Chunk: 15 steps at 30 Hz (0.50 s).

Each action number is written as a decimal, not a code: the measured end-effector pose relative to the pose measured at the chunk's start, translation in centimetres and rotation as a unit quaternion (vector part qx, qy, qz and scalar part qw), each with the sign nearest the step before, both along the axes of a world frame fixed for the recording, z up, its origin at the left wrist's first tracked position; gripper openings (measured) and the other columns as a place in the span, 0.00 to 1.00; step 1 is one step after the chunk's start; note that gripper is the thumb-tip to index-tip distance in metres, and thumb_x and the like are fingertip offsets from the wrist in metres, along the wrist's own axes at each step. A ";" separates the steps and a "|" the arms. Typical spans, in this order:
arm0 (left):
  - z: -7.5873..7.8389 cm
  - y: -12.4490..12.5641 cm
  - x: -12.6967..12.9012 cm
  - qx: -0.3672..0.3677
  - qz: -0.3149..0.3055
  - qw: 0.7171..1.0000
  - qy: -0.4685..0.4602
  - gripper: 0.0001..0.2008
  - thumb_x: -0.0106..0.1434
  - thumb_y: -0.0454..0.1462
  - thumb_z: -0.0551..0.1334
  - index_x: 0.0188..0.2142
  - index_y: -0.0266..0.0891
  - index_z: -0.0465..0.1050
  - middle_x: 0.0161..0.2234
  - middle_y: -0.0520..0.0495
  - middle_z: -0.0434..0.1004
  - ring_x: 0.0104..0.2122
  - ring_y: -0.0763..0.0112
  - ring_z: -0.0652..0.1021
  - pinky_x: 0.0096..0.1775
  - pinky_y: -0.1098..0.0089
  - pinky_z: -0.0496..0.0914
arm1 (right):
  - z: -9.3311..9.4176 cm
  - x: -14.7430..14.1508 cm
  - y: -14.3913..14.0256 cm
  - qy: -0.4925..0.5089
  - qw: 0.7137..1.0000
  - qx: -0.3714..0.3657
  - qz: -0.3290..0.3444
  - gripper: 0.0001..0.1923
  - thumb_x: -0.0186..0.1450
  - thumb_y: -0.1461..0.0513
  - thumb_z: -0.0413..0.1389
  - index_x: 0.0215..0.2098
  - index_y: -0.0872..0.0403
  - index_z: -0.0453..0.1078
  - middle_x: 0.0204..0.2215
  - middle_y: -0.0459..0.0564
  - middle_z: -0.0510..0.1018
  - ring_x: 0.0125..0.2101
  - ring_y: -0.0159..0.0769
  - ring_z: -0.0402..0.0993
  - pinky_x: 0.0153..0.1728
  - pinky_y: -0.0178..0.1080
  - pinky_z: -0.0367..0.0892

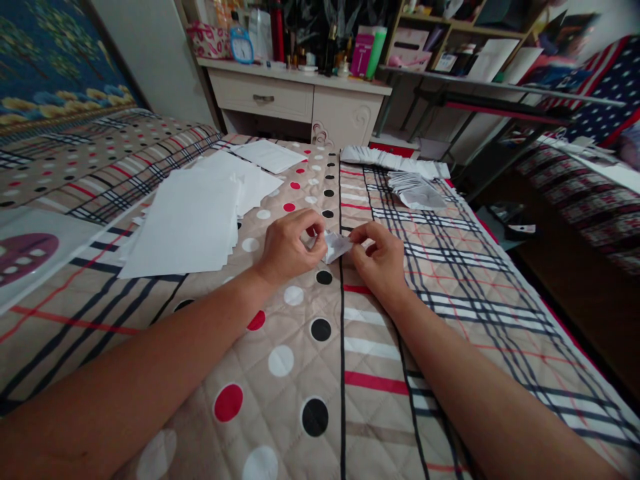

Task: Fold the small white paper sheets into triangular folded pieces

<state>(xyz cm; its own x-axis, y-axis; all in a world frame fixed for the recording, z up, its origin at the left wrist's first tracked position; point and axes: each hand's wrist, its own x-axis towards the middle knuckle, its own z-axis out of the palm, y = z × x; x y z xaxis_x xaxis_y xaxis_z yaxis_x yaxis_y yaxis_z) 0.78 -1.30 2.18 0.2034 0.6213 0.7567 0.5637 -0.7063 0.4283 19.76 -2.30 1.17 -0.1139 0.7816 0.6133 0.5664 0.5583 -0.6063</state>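
Left hand is nearly closed, thumb & index tips pinched at one end of a small folded paper piece, w/ a rounded gap behind the pinch & the other fingers curled. Right hand has the opp. end betw. thumb & index, rest of the fingers tucked in. Prob. I grip both ends so the piece is steady betw. my hands, fingertips only bc it's so small; exact folds too tiny to tell. White sheets lie in a loose stack left of & beyond my left hand, prob. for easy reach. Fanned folded pieces sit beyond & right of my right hand, a long row just past them, prob. bunched for tidiness. Small piece is right of my left fingertips, left of my right ones, touching both; can't tell if it also touches the bedspread.
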 end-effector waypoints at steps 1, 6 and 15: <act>-0.2 0.3 -0.2 -0.017 0.015 1.000 -0.003 0.03 0.54 0.29 0.59 0.29 0.36 0.68 0.27 0.53 0.71 0.28 0.77 0.70 0.31 0.74 0.61 | -0.2 0.2 0.3 -0.003 1.000 -0.015 -0.004 0.07 0.56 0.68 0.52 0.31 0.56 0.71 0.30 0.46 0.74 0.32 0.33 0.69 0.34 0.36 0.62; -0.6 1.0 -1.0 -0.092 0.086 0.992 0.009 0.02 0.54 0.30 0.59 0.28 0.36 0.67 0.26 0.54 0.70 0.25 0.78 0.69 0.30 0.74 0.60 | -0.4 0.5 0.8 -0.012 0.998 -0.054 -0.004 0.10 0.60 0.66 0.51 0.35 0.55 0.74 0.34 0.46 0.76 0.34 0.34 0.71 0.35 0.37 0.62; 0.1 0.3 -1.4 0.018 0.086 0.971 0.222 0.10 0.59 0.29 0.59 0.36 0.43 0.77 0.37 0.51 0.73 0.40 0.67 0.73 0.37 0.67 0.65 | 0.0 0.5 0.2 -0.105 0.992 -0.065 0.022 0.09 0.57 0.65 0.62 0.38 0.53 0.74 0.39 0.47 0.75 0.39 0.36 0.71 0.37 0.36 0.63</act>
<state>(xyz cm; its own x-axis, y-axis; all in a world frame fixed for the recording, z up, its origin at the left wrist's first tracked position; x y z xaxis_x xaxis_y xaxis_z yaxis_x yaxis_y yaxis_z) -0.64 -1.01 2.28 0.4104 0.6493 0.6403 0.7984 -0.5950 0.0917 20.25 -2.12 1.17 -0.2651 0.8434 0.4674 0.6642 0.5111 -0.5455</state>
